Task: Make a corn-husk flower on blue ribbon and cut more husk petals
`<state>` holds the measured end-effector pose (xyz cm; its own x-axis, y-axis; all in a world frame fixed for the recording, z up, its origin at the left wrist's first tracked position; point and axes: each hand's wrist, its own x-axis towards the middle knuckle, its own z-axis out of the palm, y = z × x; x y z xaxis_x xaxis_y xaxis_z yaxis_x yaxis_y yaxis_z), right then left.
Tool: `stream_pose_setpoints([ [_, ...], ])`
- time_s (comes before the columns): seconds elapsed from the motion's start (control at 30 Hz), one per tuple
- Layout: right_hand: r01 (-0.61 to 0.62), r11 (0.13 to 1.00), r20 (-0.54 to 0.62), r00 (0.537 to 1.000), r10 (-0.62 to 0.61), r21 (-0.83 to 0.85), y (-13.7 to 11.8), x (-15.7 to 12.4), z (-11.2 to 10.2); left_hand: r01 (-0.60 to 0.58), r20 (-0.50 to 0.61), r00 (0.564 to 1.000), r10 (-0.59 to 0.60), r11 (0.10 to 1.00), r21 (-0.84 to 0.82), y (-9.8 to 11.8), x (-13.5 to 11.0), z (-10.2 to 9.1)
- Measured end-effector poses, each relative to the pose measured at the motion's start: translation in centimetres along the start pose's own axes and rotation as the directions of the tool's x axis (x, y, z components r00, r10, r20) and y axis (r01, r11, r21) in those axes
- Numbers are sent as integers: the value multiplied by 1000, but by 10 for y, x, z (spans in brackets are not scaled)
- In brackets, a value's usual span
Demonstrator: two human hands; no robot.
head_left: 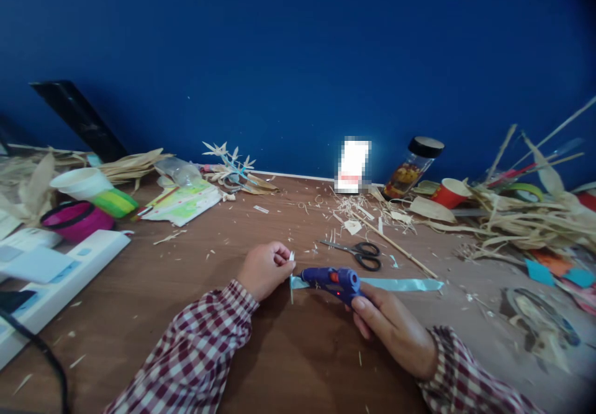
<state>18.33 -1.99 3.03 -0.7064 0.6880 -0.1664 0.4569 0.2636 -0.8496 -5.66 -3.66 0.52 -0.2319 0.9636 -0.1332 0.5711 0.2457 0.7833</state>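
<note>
1. One brown table point(288, 364) carries everything; its near edge is out of frame, and the shavings on it are too many to count.
2. One white power strip point(79, 271) lies along the left edge, cut off by the frame.
3. Two hands: the left hand point(267, 270) pinches narrowly; the right hand point(395, 324) wraps the handle of the glue gun point(333, 280).
4. That single glue gun points left, above the table's middle; whether its nozzle touches anything I cannot tell.
5. One light-blue ribbon point(405, 285) stretches toward the right edge, partly hidden by the gun.
6. One dark-lidded jar point(405, 175) leans near the back edge, right of one bright panel point(354, 162) blurred into blocks.
7. One pair of scissors point(356, 252) lies beyond the gun.
8. One small white piece point(292, 256) sits in the left fingertips, mostly hidden.
</note>
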Motion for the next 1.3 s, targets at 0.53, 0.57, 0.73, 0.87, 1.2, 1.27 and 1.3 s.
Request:
stream_pose_setpoints([
  [0.53, 1, 998, 2, 1000, -1, -58, -1, 1, 2, -29, -8, 1000, 29, 999, -21, -5, 1, 1],
  [0.57, 3, 999, 3, 1000, -3, -48, -1, 1, 3, -29, -10, 1000, 29, 999, -19, -5, 1, 1],
  [0.73, 1, 999, 17, 1000, 0, -45, -2, 2, 4, -26, -9, 1000, 26, 1000, -17, -3, 1, 1],
  [0.87, -5, 997, 7, 1000, 5, -76, -3, 1, 1, -13, -8, 1000, 13, 1000, -9, -2, 1, 1],
  [1.2, -20, 1000, 53, 998, 19, 15, -2, -1, -1, -32, -11, 999, 31, 999, -30, -6, 2, 2],
  [1.27, -31, 998, 58, 998, 28, 47, -3, 0, -2, -36, -13, 999, 35, 999, -32, -7, 2, 2],
  [1.3, -37, 997, 61, 998, 33, 64, -3, 0, -2, -36, -14, 999, 36, 999, -33, -7, 2, 2],
])
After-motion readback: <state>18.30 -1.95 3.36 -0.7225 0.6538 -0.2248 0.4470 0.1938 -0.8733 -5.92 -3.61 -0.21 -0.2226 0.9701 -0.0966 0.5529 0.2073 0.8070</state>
